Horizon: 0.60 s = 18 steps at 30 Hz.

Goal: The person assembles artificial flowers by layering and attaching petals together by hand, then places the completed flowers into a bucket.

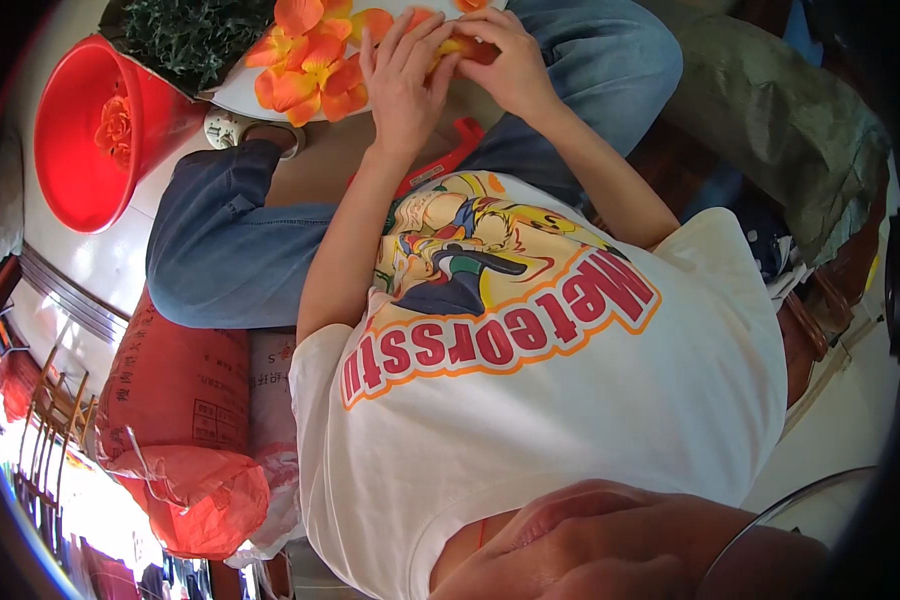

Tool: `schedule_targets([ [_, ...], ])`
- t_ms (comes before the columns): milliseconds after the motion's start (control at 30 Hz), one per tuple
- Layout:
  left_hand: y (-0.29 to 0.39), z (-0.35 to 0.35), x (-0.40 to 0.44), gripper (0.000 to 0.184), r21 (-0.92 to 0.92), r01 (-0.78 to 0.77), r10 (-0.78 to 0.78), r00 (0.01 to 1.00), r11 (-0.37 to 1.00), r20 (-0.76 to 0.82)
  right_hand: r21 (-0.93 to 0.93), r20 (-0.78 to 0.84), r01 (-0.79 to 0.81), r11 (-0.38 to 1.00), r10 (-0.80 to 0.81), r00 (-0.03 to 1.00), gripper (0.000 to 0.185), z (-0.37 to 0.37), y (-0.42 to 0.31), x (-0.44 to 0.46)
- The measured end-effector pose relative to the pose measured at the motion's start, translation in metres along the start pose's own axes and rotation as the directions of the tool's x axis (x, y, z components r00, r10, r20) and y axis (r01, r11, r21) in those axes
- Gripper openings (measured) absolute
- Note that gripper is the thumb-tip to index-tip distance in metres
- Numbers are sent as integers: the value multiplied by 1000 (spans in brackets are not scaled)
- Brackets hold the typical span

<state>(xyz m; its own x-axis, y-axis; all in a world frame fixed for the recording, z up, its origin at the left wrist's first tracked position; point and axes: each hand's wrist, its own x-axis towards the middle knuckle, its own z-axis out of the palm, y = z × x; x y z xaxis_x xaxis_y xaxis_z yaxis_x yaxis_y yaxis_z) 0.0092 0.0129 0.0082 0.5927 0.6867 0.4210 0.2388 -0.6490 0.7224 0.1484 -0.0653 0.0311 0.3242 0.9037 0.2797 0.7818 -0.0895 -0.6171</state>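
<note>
Orange-and-yellow artificial petals [465, 48] are pinched between my two hands near the top of the view. My left hand [407, 75] has its fingers stretched forward and its thumb pressed in against the petals. My right hand [510, 68] grips the same petals from the other side with thumb and fingertips. Close beside my left hand, a pile of orange artificial flower petals [310, 70] lies on a white surface [242, 92]. Part of the held petals is hidden behind my fingers.
A red bucket [70, 180] at the left has an orange flower [113, 130] inside. Dark green artificial leaves [195, 40] fill a box beside it. A red object [450, 160] lies between my jeans-covered legs. Red sacks [180, 370] stand at the lower left.
</note>
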Motion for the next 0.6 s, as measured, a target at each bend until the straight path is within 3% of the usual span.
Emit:
schedule_targets([
  [100, -5, 5, -4, 28, 6, 12, -12, 1000, 1000, -7, 178, 92, -156, 972, 141, 986, 40, -24, -9, -6],
  [200, -5, 6, -5, 26, -8, 35, -35, 999, 999, -7, 82, -20, -116, 990, 118, 993, 35, -38, -6, -4],
  [300, -3, 7, -2, 25, -22, 51, -51, 999, 998, -8, 272, -125, -230, 934, 271, 955, 28, -48, -35, 28],
  [333, -3, 7, -2, 24, -27, 59, -59, 998, 998, -6, 231, -104, -265, 936, 294, 950, 22, -46, -34, 39],
  [400, -3, 7, -3, 24, -30, 58, -59, 998, 998, -12, 163, -151, 101, 981, -77, 986, 18, -25, -22, 77],
  [433, -3, 7, -3, 23, -35, 58, -58, 998, 998, -17, 121, -166, 285, 951, -263, 950, 16, -10, -16, 99],
  [500, -4, 7, -3, 23, -38, 58, -59, 998, 998, -19, 179, -14, 332, 926, -335, 942, 11, 22, -17, 137],
  [600, -4, 7, -3, 22, -39, 59, -60, 998, 997, -16, 67, 9, 398, 915, -399, 917, 7, 69, -24, 177],
])
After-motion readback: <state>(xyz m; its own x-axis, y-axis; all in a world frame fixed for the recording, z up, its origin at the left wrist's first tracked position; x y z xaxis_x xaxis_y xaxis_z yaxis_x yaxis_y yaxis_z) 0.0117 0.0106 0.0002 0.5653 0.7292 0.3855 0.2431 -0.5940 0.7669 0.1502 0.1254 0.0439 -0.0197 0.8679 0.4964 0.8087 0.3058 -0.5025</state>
